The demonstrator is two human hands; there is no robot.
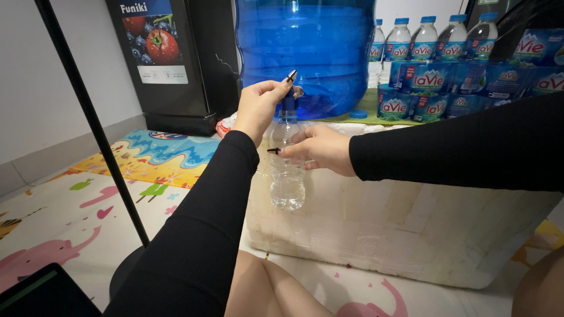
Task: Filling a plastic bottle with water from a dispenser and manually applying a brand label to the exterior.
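My left hand (258, 108) is raised to the small tap (289, 101) at the base of a large blue water jug (311, 47), fingers pinched on the tap. My right hand (320, 149) grips a small clear plastic bottle (286, 173) by its upper body and holds it upright right under the tap. The bottle hangs in front of a white foam box (411, 223) and has a little water at the bottom. Both arms wear black sleeves.
The jug stands on the foam box over a green cloth (370, 103). Several small labelled water bottles (446, 41) and packs stand at the back right. A black fridge (170, 58) stands behind left. A black pole (94, 123) crosses a colourful play mat (76, 205).
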